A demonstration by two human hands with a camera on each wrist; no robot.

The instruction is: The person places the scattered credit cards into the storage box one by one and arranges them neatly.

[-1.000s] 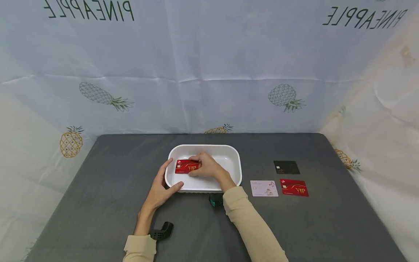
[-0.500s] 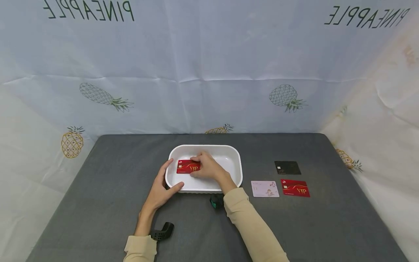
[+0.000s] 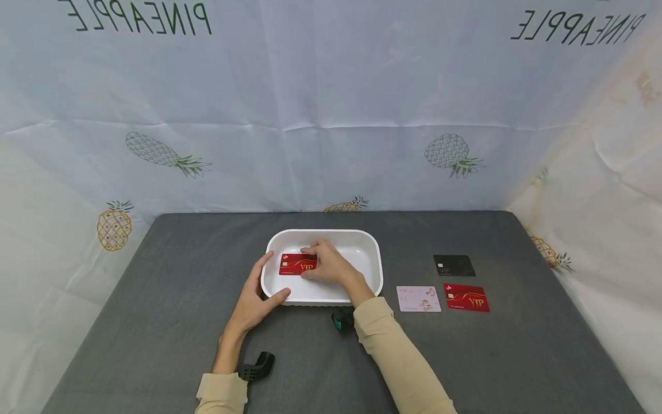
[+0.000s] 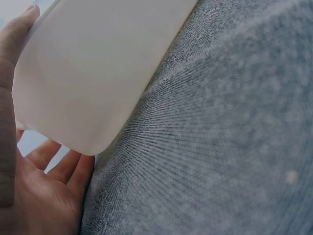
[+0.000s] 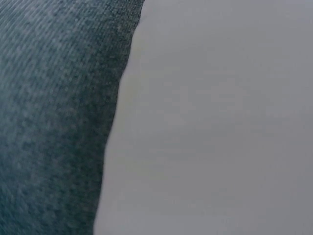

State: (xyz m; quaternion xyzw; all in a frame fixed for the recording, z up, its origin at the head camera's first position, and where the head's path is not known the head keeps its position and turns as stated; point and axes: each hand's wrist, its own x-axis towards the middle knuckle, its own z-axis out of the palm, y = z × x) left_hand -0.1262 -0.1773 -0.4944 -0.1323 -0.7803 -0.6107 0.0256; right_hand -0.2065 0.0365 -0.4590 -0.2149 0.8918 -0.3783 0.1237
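- Backdrop (image 3: 362, 86) of pale cloth is hanging behind the scene, showing pineapple drawings and mirrored "PINEAPPLE" lettering.
- Gray tabletop (image 3: 517, 356) is spreading out in front of it.
- Beige sleeves (image 3: 403, 362) are reaching in from the near side, covering a person's arms.
- White tray (image 3: 315, 292) is resting on the table between both hands.
- Left hand (image 3: 251, 302) is bracing the tray's left end, thumb and fingers spread wide, the thumb pressing the near rim.
- Right hand (image 3: 331, 265) is reaching inside the tray, its thumb and fingers pinching one card's right end.
- Black device (image 3: 256, 367) is jutting from the left wrist.
- Held red card (image 3: 292, 264) is showing face up within the tray; whether it is touching the floor is unclear.
- Pink card (image 3: 418, 299), second red card (image 3: 466, 297) and black card (image 3: 454, 265) are lying right of the tray, the black one farthest back.
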